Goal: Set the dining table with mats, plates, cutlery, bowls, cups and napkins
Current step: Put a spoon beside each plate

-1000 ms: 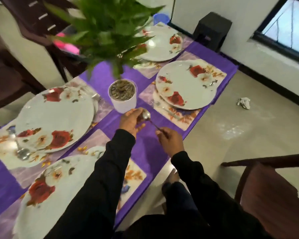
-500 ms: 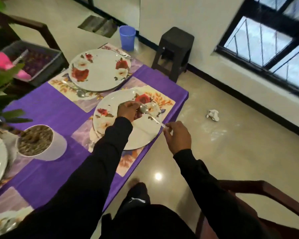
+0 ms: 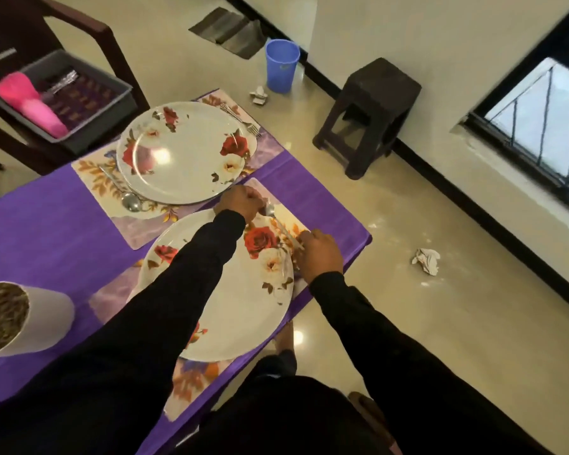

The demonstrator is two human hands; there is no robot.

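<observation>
Both hands are on 1 spoon (image 3: 278, 221) here, at the centre of the frame. The left hand (image 3: 239, 202) has its fingers curled around the bowl end, and the right hand (image 3: 319, 254) pinches the tip of the handle, so the spoon hangs between them just over the right rim of the near plate (image 3: 230, 310). Under it lies the bare strip of the near mat (image 3: 286, 211), right at the edge of the purple tablecloth (image 3: 46, 231).

This looks like the laying-down step: spoon onto the mat, beside the plate. To do it well, I'd say lower it flat onto that strip, clear of the rim so it doesn't rock, and parallel to the table edge. The strip looks narrow, so keep the handle from overhanging the cloth. Letting go with the bowl-end hand first and guiding with the handle pinch should keep it straight.

Upper centre, the far plate (image 3: 183, 152) sits on its own mat (image 3: 89, 172) with a second spoon (image 3: 127, 198) on its left and forks (image 3: 243, 121) on its right, a fair pattern to match. A grey tray (image 3: 89, 139) with something pink (image 3: 33, 103) sits upper left, a white plant pot (image 3: 46, 316) lower left. No bowls, cups or napkins on these 2 places yet.
</observation>
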